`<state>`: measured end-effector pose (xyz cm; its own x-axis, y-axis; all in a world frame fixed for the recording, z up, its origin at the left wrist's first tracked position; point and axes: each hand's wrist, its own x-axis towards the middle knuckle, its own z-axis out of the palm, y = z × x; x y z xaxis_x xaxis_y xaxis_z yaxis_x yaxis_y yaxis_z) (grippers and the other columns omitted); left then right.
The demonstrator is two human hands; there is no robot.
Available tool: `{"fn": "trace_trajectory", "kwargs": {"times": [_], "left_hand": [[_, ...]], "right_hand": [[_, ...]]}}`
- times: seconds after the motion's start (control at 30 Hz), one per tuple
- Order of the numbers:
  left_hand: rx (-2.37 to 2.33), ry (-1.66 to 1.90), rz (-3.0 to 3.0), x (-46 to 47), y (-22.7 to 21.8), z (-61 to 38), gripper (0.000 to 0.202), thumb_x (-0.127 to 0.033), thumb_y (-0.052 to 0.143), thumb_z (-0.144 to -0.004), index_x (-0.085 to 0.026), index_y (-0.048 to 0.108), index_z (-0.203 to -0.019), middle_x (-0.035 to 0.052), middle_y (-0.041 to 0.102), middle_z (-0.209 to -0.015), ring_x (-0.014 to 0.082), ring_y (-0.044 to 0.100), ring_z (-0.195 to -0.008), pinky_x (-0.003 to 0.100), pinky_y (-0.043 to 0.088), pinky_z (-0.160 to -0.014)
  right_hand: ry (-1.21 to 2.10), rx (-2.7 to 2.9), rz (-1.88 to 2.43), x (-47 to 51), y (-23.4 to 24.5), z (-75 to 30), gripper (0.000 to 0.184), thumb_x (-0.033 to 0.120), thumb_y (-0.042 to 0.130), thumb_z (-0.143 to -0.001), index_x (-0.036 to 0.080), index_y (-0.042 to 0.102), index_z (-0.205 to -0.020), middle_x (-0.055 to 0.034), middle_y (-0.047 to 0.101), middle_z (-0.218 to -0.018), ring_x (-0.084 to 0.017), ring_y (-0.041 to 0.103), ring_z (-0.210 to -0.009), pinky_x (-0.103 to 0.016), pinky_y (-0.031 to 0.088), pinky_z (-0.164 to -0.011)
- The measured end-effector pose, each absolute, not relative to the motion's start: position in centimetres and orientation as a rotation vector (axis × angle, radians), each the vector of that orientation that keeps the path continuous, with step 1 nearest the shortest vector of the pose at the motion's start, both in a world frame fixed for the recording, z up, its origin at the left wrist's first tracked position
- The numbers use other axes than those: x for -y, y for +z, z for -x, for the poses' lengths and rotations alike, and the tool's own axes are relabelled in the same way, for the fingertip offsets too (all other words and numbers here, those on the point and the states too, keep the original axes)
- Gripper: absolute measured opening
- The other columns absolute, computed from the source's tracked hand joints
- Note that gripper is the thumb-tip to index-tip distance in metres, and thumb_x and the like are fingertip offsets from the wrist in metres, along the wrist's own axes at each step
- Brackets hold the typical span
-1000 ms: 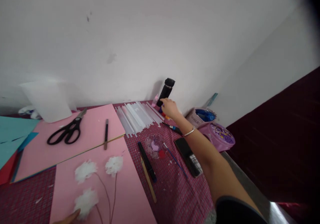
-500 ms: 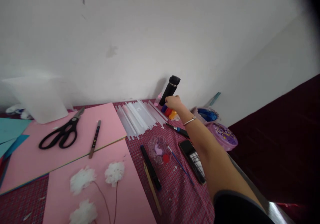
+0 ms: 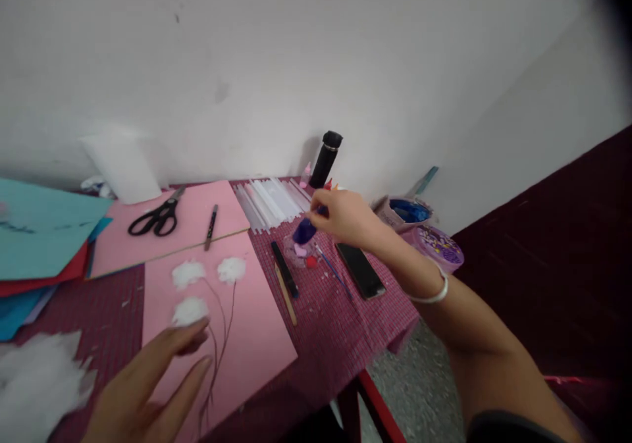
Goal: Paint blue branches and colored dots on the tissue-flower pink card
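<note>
My right hand (image 3: 340, 214) is closed on a small dark purple paint bottle (image 3: 304, 231), held tilted above a clear flower-shaped palette (image 3: 292, 255) with lilac and red paint in it. My left hand (image 3: 162, 370) is open, thumb and fingers apart, with nothing between them. It hovers over a pink sheet (image 3: 261, 338) bearing white puffy flowers (image 3: 232, 270) and thin drawn stems. Beside the palette lie a black marker (image 3: 285, 268), a wooden stick (image 3: 285, 295) and a blue paintbrush (image 3: 333, 270). Red and orange bottle tips show behind my right hand.
Scissors (image 3: 158, 219) and a pen (image 3: 211, 227) lie on another pink sheet. Clear strips (image 3: 271, 203), a black flask (image 3: 326, 160) and a phone (image 3: 360, 270) are farther along. White fluff (image 3: 42, 384) sits front left; tubs (image 3: 437, 245) stand right.
My right hand has taken the purple bottle from beside the flask and brought it nearer, over the palette. My left hand has come into view. The camera view has shifted.
</note>
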<state>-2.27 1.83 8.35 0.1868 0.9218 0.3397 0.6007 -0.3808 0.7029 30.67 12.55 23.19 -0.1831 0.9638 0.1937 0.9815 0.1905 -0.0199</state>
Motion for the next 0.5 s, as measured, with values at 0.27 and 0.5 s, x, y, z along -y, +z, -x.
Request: {"fn": "trace_trajectory", "kwargs": {"times": [0.27, 0.5], "left_hand": [[-1.117, 0.987, -1.570, 5.1, 7.2, -11.4, 0.043, -0.026, 0.063, -0.077, -0.020, 0.056, -0.119, 0.0099, 0.070, -0.115, 0.0218, 0.070, -0.098, 0.037, 0.059, -0.085], [-1.081, 1.076, -1.382, 6.3, 6.1, -14.8, 0.018, -0.027, 0.059, -0.068, -0.018, 0.063, -0.083, 0.0043, 0.075, -0.079, 0.0206, 0.070, -0.069, 0.029, 0.058, -0.059]], "right_hand": [[0.358, 2.528, 1.330, 2.8, 17.2, -26.3, 0.011, 0.028, 0.062, -0.087, 0.019, 0.068, -0.086, -0.0044, 0.072, -0.074, -0.018, 0.063, -0.067, -0.032, 0.043, -0.068], [0.547, 2.403, 1.353, 4.1, 13.9, -27.7, 0.014, 0.032, 0.069, -0.084, 0.018, 0.069, -0.085, -0.0050, 0.073, -0.077, -0.020, 0.065, -0.073, -0.031, 0.043, -0.068]]}}
